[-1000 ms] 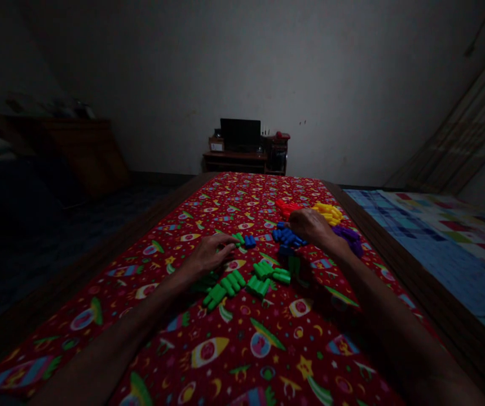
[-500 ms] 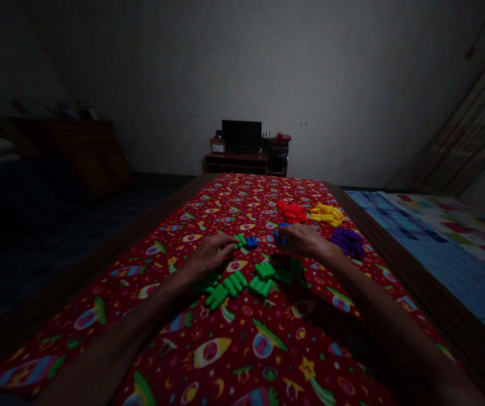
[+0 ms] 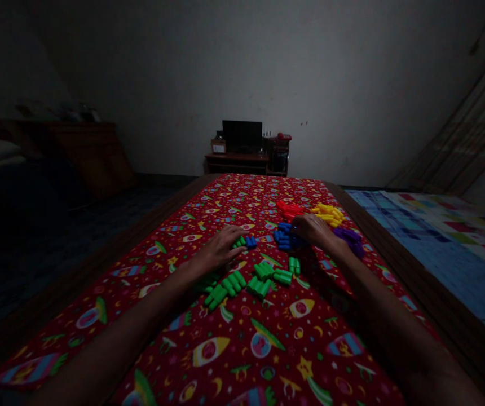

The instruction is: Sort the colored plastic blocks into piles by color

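My left hand is closed around a small green toy block, fingers over its far side and thumb on its near side. Against the right end of that green block sits a blue block. My right hand reaches into a pile of blue blocks, fingers bent and pinching at its right side; the fingertips partly hide what they grip. Nearer to me lie several loose green blocks, some stacked on each other. One green block stands apart below the blue pile.
Behind the blue pile are piles of red blocks and yellow blocks. Purple blocks lie right of my right hand, partly covered by the wrist. Everything rests on a red patterned cloth. A monitor stands at the far wall.
My right hand has shifted right and slightly up, uncovering the blue pile and the green block below it. My left hand has moved a little right, further over the green block.
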Action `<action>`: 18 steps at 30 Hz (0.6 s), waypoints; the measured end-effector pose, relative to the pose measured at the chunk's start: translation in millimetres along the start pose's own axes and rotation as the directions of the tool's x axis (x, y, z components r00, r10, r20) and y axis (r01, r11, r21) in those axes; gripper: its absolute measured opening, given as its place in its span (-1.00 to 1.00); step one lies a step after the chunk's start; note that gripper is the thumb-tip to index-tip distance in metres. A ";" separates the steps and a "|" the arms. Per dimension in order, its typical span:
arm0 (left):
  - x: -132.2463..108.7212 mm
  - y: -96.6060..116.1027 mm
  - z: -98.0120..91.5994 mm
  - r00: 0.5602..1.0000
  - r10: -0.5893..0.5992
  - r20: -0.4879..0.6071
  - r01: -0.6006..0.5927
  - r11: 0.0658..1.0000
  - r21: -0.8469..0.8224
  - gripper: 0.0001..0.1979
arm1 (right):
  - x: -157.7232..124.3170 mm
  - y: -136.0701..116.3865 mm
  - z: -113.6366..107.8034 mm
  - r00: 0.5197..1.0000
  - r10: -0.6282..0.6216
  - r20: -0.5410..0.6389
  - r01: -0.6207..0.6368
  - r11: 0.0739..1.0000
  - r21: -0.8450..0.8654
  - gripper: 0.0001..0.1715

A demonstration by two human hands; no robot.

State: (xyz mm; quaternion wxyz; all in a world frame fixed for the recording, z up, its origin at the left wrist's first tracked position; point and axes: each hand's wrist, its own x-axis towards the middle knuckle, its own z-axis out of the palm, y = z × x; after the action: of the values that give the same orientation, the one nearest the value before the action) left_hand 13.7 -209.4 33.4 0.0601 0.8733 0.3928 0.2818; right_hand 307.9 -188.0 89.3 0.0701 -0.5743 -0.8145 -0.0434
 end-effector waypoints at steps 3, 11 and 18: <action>16.0 -5.8 10.0 0.997 -0.032 0.068 0.029 0.999 0.035 -0.57 | -4.0 -1.0 -9.6 0.999 0.010 -0.041 -0.010 1.000 -0.007 -0.67; 40.2 15.7 13.1 0.971 -0.236 0.027 0.235 0.944 -0.231 -0.45 | -9.3 -13.3 -18.8 0.980 -0.142 -0.140 0.168 0.966 0.195 -0.68; 47.7 49.7 15.9 0.901 -0.372 0.223 0.409 0.554 -0.725 -0.18 | -7.2 -44.2 -4.2 0.863 -0.455 -0.217 0.502 0.738 0.450 -0.76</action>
State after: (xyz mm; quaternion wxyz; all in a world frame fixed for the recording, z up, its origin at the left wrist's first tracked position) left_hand 80.0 -207.2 57.6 0.4882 0.6636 0.4208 0.3797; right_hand 269.0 -210.1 92.8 0.2381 -0.3055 -0.9138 0.1224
